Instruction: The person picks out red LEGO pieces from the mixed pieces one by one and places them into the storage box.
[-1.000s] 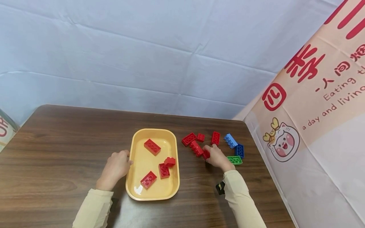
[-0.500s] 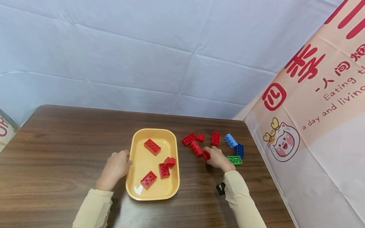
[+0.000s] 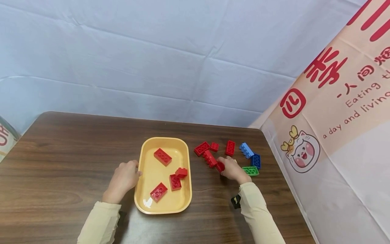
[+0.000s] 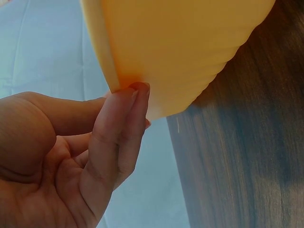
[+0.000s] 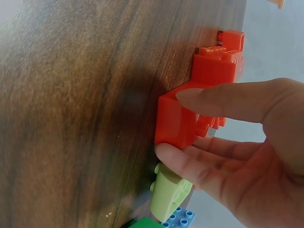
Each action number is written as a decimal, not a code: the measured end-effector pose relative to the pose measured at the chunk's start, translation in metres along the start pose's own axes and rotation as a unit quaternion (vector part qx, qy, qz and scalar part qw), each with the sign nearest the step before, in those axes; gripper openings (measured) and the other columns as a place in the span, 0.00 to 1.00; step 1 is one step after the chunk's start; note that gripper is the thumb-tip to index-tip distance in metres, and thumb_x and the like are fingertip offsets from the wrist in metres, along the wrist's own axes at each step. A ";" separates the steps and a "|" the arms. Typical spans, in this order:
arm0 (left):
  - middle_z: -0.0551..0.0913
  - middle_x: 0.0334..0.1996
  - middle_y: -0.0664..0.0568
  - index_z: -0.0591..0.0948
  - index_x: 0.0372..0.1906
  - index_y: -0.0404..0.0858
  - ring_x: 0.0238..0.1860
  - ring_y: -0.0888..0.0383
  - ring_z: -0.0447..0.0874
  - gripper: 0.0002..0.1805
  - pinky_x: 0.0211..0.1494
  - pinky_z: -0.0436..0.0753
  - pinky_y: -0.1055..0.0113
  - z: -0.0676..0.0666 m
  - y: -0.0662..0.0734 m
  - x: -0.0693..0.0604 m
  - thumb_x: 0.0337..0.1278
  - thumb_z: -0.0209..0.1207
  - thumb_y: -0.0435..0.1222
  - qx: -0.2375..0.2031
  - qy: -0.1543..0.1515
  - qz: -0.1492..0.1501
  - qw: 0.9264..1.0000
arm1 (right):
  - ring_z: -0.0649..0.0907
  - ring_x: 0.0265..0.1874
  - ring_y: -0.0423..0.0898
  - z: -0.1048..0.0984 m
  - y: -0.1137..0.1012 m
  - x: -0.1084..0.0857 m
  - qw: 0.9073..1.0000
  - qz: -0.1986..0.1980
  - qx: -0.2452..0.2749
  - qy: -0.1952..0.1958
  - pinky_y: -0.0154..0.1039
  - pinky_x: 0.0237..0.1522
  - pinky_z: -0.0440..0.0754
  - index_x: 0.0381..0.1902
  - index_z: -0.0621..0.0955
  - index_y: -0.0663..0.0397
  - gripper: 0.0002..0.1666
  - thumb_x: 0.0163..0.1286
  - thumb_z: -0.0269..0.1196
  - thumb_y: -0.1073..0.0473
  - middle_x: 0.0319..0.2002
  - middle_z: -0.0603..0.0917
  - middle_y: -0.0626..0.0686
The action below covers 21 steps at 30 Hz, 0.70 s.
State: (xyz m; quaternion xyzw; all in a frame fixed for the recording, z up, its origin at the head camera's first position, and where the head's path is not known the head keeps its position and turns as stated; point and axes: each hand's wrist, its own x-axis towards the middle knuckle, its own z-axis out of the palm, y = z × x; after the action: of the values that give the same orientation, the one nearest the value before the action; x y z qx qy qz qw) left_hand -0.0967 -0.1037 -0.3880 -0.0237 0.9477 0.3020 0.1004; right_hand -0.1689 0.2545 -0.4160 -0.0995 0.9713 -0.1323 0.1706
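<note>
Remotely, I noted the left hand (image 3: 123, 178) pinching the yellow tray (image 3: 150, 173) at its nine o'clock, four red bricks (image 3: 163, 157) inside. The right hand (image 3: 232, 168) pinched a red brick (image 5: 175, 118) at the tray's three o'clock.

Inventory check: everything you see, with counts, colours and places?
Tray: 1, yellow, mid-table
Table: 1, brown, underneath
Tray bricks: 4, red, inside
Held brick: 1, red, right of tray
Loose red bricks: 4, red, right of tray
Blue bricks: 2, light and dark, right side
Green brick: 1, green, beside them
Pale brick: 1, light green, near held brick
Cloth: 1, pale blue, behind
Banner: 1, white and peach, right
Poster edge: 1, pale, far left
Black objects: 2, black, at cuffs
Sleeves: 2, cream, forearms
Left hand: 1, bare, pinching the tray rim
Right hand: 1, bare, pinching the held brick
</note>
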 end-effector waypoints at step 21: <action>0.80 0.34 0.35 0.77 0.42 0.25 0.33 0.44 0.78 0.14 0.34 0.76 0.52 0.001 -0.002 0.001 0.53 0.60 0.30 -0.003 0.009 0.010 1.000 | 0.73 0.35 0.50 -0.029 -0.015 -0.017 1.000 -0.016 0.010 0.016 0.46 0.38 0.78 0.50 0.76 0.55 0.25 0.53 0.66 0.69 0.38 0.73 0.57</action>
State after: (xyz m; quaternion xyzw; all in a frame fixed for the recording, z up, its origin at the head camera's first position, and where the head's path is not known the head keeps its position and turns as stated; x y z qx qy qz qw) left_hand -0.0970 -0.1047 -0.3904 -0.0168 0.9479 0.3056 0.0890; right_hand -0.1614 0.2505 -0.3801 -0.1109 0.9709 -0.1467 0.1537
